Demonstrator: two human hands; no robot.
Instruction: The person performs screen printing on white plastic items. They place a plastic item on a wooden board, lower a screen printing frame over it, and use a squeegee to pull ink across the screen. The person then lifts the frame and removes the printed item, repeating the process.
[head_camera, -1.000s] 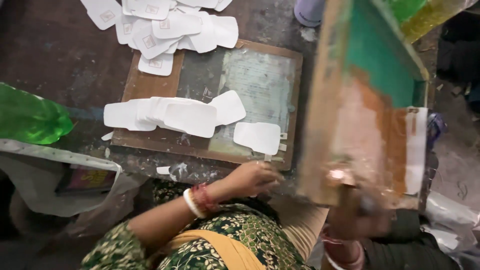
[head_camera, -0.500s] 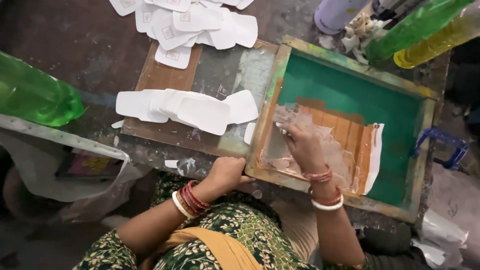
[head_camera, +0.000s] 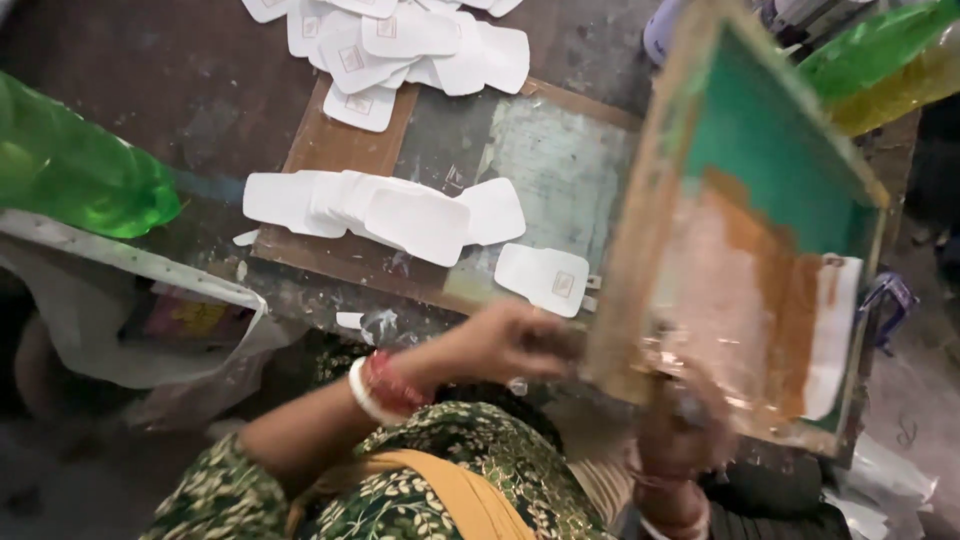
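Screen frame stands tilted up, gripped by right hand below, left hand clutching its near-left edge.

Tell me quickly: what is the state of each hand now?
Left hand: closed on the near edge of the raised wooden frame.
Right hand: blurred, at the frame's near edge; grip cannot be told.

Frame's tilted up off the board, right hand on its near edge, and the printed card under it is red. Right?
Not quite: the card on the board is white with a small printed square, as the head view shows. The frame is tilted up, right hand at its near edge.
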